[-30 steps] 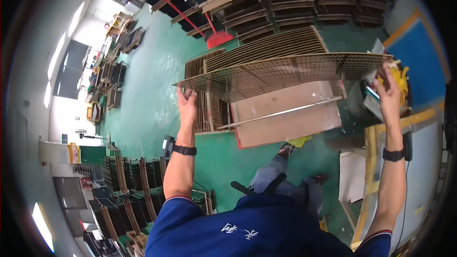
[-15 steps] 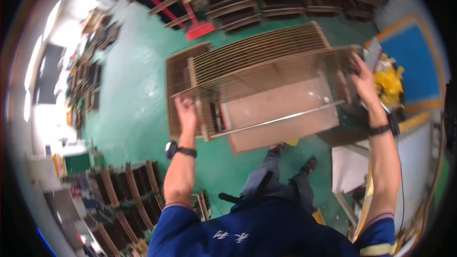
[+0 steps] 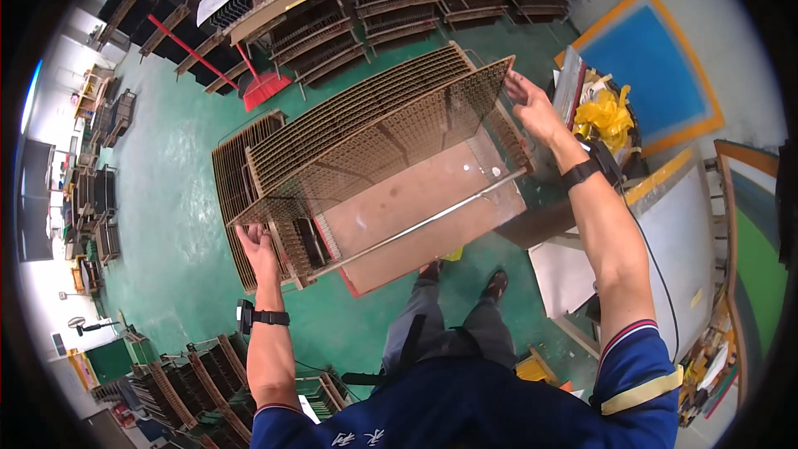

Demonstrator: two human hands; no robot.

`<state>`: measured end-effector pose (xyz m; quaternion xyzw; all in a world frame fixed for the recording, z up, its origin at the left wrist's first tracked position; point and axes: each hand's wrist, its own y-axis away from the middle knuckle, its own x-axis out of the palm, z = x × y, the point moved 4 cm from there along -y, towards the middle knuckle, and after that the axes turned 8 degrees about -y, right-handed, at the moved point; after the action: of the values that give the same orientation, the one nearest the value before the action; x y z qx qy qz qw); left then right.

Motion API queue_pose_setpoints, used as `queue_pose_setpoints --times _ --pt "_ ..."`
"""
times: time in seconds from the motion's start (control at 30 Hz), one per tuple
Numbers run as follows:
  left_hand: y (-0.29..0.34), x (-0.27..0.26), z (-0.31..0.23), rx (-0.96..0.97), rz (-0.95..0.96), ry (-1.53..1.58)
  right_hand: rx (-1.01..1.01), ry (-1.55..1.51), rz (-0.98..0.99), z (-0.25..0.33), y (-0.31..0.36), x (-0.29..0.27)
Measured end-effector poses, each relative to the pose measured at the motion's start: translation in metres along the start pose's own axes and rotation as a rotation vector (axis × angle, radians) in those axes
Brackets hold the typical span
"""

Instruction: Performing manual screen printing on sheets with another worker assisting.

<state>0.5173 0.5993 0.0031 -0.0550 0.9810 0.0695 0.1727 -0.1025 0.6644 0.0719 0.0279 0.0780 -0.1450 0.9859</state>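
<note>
A wire mesh drying-rack shelf (image 3: 399, 137) is tilted up in front of me, its near edge lower than its raised far edge. My left hand (image 3: 259, 254) is closed on its lower left corner. At the opposite end, my right hand (image 3: 532, 108) holds its upper right corner with the fingertips. Behind this shelf, several similar shelves stand tilted in a row on the drying rack (image 3: 357, 104). Beneath lies a flat brown board (image 3: 407, 191) with a red edge, and a metal bar (image 3: 424, 223) crosses over it. Two small pale spots show near its right end.
Stacked racks (image 3: 399, 4) line the far side, with a red broom (image 3: 264, 90) before them. To the right are a bin with yellow plastic (image 3: 607, 116), a blue orange-framed panel (image 3: 657, 75) and a white table (image 3: 673, 241). More racks (image 3: 187, 387) stand lower left.
The mesh shelf has swung up to a steeper tilt, with both hands still at its ends. The whole rack appears further left as my view turned.
</note>
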Motion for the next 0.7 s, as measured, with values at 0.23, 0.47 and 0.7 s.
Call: queue_pose_setpoints --times 0.23,0.47,0.7 --pt "0.003 0.004 -0.004 0.112 0.035 -0.195 0.074 0.126 -0.096 -0.038 0.009 -0.004" --pt "0.084 0.103 -0.052 0.133 0.464 0.021 -0.164 0.405 -0.342 0.036 0.153 0.008" --pt "0.199 0.283 -0.135 0.221 1.326 -0.185 0.155 0.402 -0.723 0.006 0.448 0.006"
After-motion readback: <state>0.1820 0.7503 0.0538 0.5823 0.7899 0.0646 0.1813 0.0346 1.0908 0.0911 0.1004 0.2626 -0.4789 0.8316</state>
